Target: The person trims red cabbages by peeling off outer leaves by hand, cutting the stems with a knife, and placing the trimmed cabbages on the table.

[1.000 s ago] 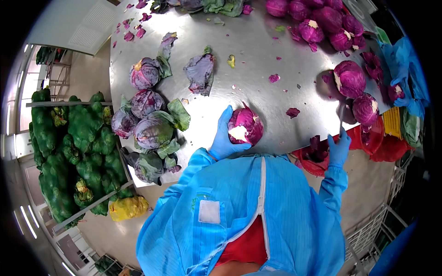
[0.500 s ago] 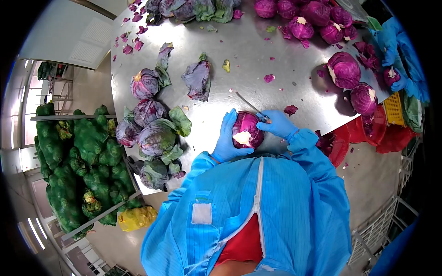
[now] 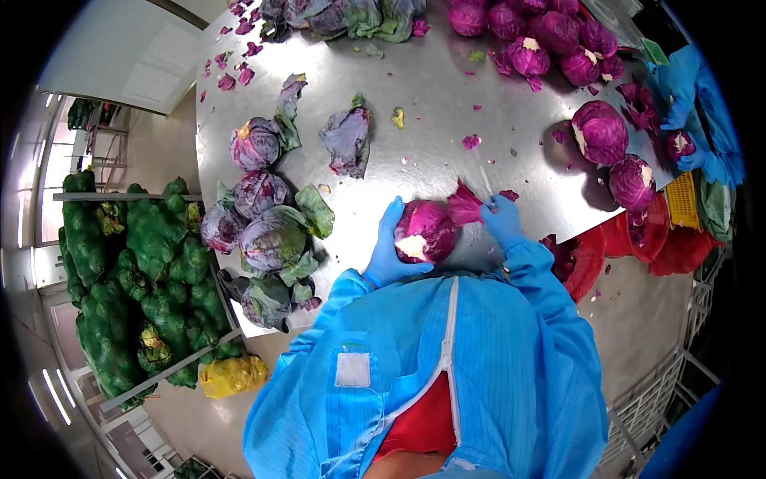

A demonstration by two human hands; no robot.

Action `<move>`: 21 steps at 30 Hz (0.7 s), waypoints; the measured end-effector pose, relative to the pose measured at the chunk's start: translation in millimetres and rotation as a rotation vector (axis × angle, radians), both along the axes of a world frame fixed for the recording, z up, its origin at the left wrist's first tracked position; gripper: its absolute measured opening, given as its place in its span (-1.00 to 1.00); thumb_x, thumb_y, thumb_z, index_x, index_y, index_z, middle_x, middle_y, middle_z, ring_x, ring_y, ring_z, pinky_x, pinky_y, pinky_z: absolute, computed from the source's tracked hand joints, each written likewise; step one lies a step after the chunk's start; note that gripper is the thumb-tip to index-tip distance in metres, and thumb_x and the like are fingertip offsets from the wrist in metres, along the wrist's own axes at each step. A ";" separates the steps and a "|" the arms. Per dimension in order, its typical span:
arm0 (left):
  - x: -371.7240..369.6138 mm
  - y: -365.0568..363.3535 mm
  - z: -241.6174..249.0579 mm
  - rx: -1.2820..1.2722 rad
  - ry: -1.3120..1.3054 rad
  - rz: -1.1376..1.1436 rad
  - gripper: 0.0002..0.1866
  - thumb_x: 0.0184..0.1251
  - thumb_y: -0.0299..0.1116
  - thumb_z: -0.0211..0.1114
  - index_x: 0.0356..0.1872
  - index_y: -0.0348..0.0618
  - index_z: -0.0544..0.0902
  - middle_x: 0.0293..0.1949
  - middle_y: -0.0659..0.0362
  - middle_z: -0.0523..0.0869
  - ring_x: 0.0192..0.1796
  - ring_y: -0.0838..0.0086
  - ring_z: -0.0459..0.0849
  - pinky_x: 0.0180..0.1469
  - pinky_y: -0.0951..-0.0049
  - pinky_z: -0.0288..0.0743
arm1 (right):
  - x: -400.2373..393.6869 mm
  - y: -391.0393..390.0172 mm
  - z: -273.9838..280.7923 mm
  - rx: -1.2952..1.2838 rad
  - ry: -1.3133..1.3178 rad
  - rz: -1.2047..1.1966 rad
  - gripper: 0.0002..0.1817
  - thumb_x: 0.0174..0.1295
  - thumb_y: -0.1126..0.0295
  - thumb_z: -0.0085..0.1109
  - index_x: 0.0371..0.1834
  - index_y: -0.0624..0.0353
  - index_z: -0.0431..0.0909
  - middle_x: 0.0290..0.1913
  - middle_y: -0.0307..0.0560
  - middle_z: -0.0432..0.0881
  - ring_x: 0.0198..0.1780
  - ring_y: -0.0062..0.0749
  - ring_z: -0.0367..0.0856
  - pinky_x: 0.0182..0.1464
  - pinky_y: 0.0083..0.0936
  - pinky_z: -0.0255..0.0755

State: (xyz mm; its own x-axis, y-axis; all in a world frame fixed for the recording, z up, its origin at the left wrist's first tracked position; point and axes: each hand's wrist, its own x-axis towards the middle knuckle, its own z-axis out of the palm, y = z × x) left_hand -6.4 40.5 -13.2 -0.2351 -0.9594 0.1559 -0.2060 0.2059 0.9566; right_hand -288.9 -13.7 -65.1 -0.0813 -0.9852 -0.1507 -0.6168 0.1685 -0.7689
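My left hand (image 3: 387,254) is wrapped around the left side of a red cabbage (image 3: 425,231), whose pale cut stem end faces me. A loosened purple leaf (image 3: 464,204) stretches from the cabbage's upper right to the fingertips of my right hand (image 3: 503,222), which pinches it. Beyond those fingers shows the thin, blurred blade of a knife (image 3: 486,180), its handle hidden in the same hand. Both hands wear blue gloves, close to my body at the near edge of the metal table (image 3: 431,120).
Untrimmed cabbages (image 3: 273,238) sit to the left beside a loose outer leaf (image 3: 347,142). Trimmed cabbages (image 3: 600,132) lie right and far right. Red baskets (image 3: 589,263) stand off the right edge, near another person's gloved hand (image 3: 692,160). Green net sacks (image 3: 104,319) fill a rack at left.
My right hand has moved slightly right, drawing a leaf away from the cabbage. The cabbage has turned a little in my left hand, and the knife blade now points more upright.
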 end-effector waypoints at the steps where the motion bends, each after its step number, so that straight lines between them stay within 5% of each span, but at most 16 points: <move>1: -1.3 3.5 -0.3 0.079 0.132 0.042 0.35 -0.35 -0.06 0.73 0.50 -0.27 0.02 0.49 -0.11 0.11 0.52 0.05 0.11 0.53 0.11 0.00 | -15.9 8.0 -17.0 -0.007 0.029 -0.033 -0.70 0.15 0.20 0.17 -0.26 0.25 0.54 -0.44 0.16 0.61 -0.42 0.03 0.64 -0.30 -0.19 0.50; 6: 12.4 3.9 -4.8 0.172 0.217 0.154 0.35 -0.36 -0.17 0.74 0.49 -0.27 0.00 0.47 -0.04 0.13 0.47 0.15 0.21 0.50 0.18 0.10 | -65.7 58.1 18.8 0.227 -0.070 -0.329 -0.71 0.16 0.31 0.13 -0.16 0.31 0.58 -0.43 0.13 0.64 -0.39 -0.19 0.66 -0.28 -0.30 0.50; 8: 11.0 -0.6 -7.3 0.179 0.205 0.193 0.32 -0.31 -0.20 0.73 0.48 -0.29 -0.01 0.40 -0.08 0.19 0.43 0.14 0.26 0.48 0.19 0.15 | -124.5 87.2 -9.7 0.008 0.221 -0.275 -0.65 0.19 0.28 0.18 -0.06 0.31 0.57 -0.38 0.11 0.68 -0.38 -0.22 0.68 -0.26 -0.27 0.53; 10: 1.5 -7.1 -5.2 0.238 0.252 0.229 0.30 -0.29 -0.21 0.72 0.47 -0.30 -0.01 0.37 -0.10 0.22 0.41 0.14 0.28 0.46 0.19 0.19 | -173.0 109.0 30.7 0.192 0.460 -0.430 -0.58 0.19 0.26 0.27 0.05 0.29 0.56 -0.21 0.10 0.71 -0.31 -0.30 0.69 -0.21 -0.28 0.54; 12: -2.0 -10.4 -3.5 0.237 0.173 0.240 0.29 -0.27 -0.20 0.72 0.46 -0.32 -0.02 0.32 -0.10 0.25 0.38 0.14 0.31 0.43 0.20 0.23 | -189.4 118.9 38.1 -0.185 0.576 -0.444 -0.52 0.17 0.29 0.33 0.15 0.22 0.53 -0.08 0.03 0.70 -0.28 -0.38 0.65 -0.21 -0.34 0.52; 13: -4.0 -11.4 -2.4 0.225 0.157 0.239 0.29 -0.27 -0.20 0.73 0.46 -0.32 -0.02 0.33 -0.10 0.25 0.38 0.14 0.30 0.43 0.21 0.24 | -178.1 109.8 62.9 0.016 0.447 -0.491 -0.41 0.15 0.34 0.33 0.29 0.17 0.45 -0.03 0.09 0.67 -0.10 -0.21 0.68 -0.06 -0.34 0.53; 16: -6.5 -14.2 -4.4 0.175 0.081 0.218 0.29 -0.29 -0.15 0.73 0.46 -0.31 0.03 0.33 -0.10 0.23 0.39 0.13 0.29 0.43 0.21 0.24 | -138.6 82.2 57.0 0.102 0.143 -0.309 -0.37 0.16 0.40 0.29 0.36 0.12 0.39 -0.06 0.00 0.63 -0.09 -0.24 0.62 0.01 -0.41 0.49; 18: -6.5 -16.8 -2.9 0.121 -0.025 0.192 0.28 -0.31 -0.12 0.73 0.45 -0.30 0.07 0.34 -0.10 0.22 0.40 0.11 0.28 0.44 0.20 0.23 | -73.8 60.6 60.9 -0.089 -0.212 0.005 -0.35 0.13 0.41 0.28 0.37 0.03 0.40 0.02 -0.07 0.54 0.00 -0.28 0.56 0.10 -0.47 0.43; 21: -9.1 -20.8 3.4 0.009 -0.199 0.120 0.28 -0.35 -0.08 0.73 0.45 -0.28 0.12 0.35 -0.08 0.21 0.41 0.08 0.27 0.46 0.18 0.20 | 3.9 28.5 89.4 -0.156 -0.269 0.411 -0.34 0.07 0.41 0.28 0.35 -0.01 0.42 0.12 -0.08 0.46 0.08 -0.25 0.52 0.14 -0.43 0.41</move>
State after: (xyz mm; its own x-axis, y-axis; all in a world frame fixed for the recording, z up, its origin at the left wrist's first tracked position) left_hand -15.5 19.8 -9.8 -0.1447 -0.9835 0.1090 -0.4137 0.1602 0.8962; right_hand -285.1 14.8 24.3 0.3388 -0.9401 0.0378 -0.3849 -0.1752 -0.9062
